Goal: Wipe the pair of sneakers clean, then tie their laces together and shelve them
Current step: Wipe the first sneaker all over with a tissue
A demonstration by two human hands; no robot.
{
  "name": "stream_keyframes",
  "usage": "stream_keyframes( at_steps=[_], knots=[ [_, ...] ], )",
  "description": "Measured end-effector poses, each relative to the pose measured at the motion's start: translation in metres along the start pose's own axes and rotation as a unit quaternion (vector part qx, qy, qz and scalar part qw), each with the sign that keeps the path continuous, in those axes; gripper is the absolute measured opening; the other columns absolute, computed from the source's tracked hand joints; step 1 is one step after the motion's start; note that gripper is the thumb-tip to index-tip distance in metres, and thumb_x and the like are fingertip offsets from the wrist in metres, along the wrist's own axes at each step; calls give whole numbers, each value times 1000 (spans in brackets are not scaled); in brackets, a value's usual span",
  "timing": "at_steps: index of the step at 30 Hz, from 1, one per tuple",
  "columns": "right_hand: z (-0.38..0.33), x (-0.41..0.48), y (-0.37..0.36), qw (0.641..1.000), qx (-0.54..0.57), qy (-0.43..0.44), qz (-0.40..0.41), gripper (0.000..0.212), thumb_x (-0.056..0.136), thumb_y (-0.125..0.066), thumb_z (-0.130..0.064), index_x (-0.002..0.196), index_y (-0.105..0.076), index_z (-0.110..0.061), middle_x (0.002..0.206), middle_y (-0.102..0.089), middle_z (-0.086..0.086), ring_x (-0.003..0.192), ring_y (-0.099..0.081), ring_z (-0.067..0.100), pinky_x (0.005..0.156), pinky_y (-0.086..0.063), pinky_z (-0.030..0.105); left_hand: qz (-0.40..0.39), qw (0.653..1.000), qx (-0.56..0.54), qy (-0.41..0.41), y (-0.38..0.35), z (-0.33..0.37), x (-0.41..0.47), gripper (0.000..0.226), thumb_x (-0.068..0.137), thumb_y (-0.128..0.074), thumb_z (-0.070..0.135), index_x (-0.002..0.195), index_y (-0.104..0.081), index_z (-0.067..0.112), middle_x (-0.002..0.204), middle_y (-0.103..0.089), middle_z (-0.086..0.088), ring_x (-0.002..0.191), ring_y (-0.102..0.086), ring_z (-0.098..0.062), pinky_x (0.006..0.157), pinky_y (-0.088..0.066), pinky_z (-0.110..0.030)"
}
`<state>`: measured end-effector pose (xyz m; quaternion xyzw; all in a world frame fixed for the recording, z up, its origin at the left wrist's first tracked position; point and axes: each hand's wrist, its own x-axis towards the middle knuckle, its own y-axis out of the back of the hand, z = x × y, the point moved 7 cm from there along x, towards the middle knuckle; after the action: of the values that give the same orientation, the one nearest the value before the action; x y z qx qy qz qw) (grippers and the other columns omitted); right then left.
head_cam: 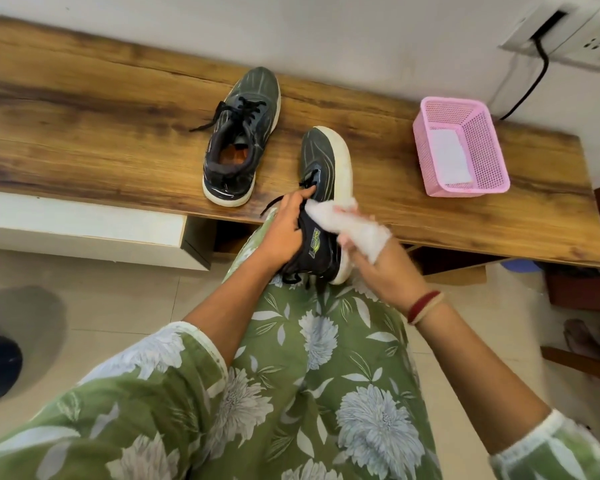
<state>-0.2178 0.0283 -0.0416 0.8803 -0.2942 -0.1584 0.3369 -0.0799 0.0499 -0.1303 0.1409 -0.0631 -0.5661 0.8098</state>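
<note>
Left grip (284, 230) clasps a sneaker (321, 161) by its soft collar, toe over the bench (84, 116) beyond; right grip (378, 261) holds a limp cloth (343, 220) to its side; likely light, stiff-soled; the mate (239, 140) stands beyond the left grip.

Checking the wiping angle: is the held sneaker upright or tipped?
Tipped sideways: held sneaker turns its white sole right; left hand grips it, right hand holds a white wipe against it.
</note>
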Motion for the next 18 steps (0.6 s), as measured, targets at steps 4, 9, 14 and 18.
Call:
stream_keyframes(
  at_steps=[4,9,14,18],
  knots=[
    [5,-25,-20,962,-219,145,-75,53,95,-36,-29,145,-32,-12,151,-29,-1,142,-21,15,116,-15,37,-2,1000,0,-3,0,-2,2,62,85,-67,4,140,-39,6,135,-41,-13,127,-36,-15,100,-22,-1],
    [11,-23,-15,942,-285,151,-95,56,91,-39,-23,145,-32,-11,152,-28,2,142,-20,18,116,-10,36,-8,1000,-21,4,-2,-1,1,63,84,-68,2,139,-39,5,133,-39,-13,125,-37,-15,95,-27,2],
    [10,-46,-32,899,-322,245,-170,60,86,-38,-21,145,-29,-12,152,-28,3,142,-19,18,115,-13,35,0,1000,14,-11,0,1,-1,56,87,-60,-3,139,-40,2,133,-43,-16,127,-39,-19,104,-26,-7],
    [10,-25,-17,934,-291,180,-107,57,89,-33,-21,145,-27,-9,152,-24,5,141,-18,16,117,-9,33,-3,1000,17,-6,-1,0,1,59,87,-63,0,140,-38,2,134,-41,-15,126,-37,-18,94,-22,5]
  ],
)
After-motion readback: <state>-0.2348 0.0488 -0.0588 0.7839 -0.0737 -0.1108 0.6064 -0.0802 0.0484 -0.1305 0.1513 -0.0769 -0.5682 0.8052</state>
